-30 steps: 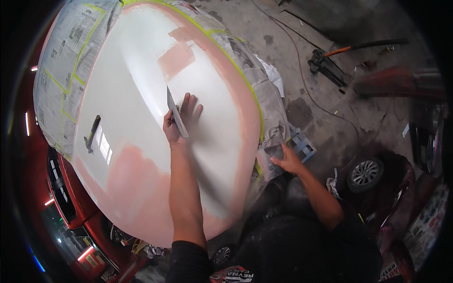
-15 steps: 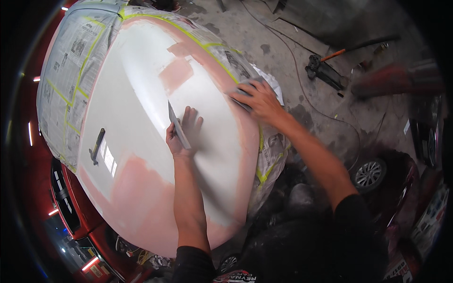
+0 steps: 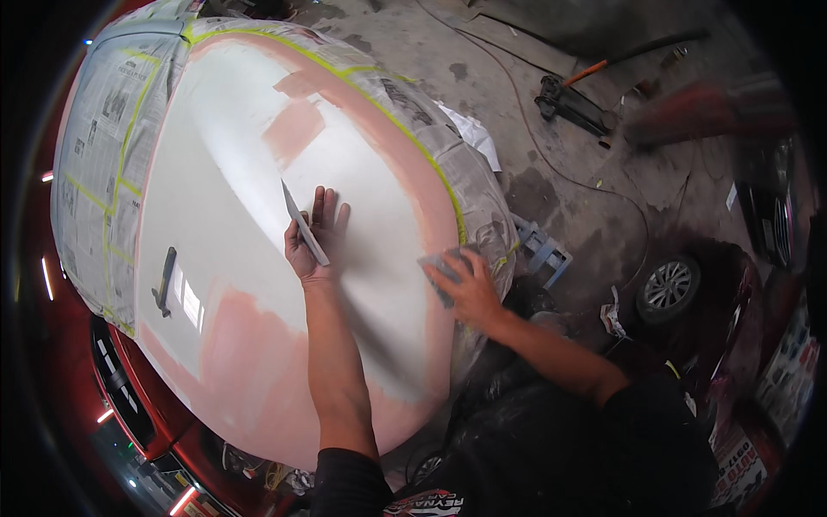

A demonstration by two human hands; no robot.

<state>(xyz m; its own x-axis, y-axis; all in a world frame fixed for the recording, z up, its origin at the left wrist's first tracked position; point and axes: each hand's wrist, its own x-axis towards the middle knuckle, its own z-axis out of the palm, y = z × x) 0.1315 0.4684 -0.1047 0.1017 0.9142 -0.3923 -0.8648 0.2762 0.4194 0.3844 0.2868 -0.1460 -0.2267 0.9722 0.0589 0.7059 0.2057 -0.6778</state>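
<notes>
A white curved car panel [image 3: 202, 160] with pink filler patches fills the middle, bordered by newspaper masking [image 3: 103, 129] and yellow-green tape. My left hand [image 3: 314, 237] holds a thin grey strip [image 3: 301, 220] upright on edge, three fingers stretched beside it over the panel. My right hand [image 3: 469, 293] is on a grey sanding pad [image 3: 438, 269] at the pink right-hand border of the panel, its fingers bent over the pad and smeared by motion. A dark hammer-like shape [image 3: 165, 280] shows on the panel's left part.
On the concrete floor [image 3: 560, 224] at right are a jack [image 3: 568, 112], hoses, a white sheet [image 3: 469, 133] and a blue-grey slatted item [image 3: 538, 250]. A dark car with an alloy wheel [image 3: 668, 289] is at lower right; a red vehicle [image 3: 138, 405] is at lower left.
My right hand was low at the panel's edge, moved up along the border with the pad, then back down. My left hand keeps the strip; the whole view has shifted slightly.
</notes>
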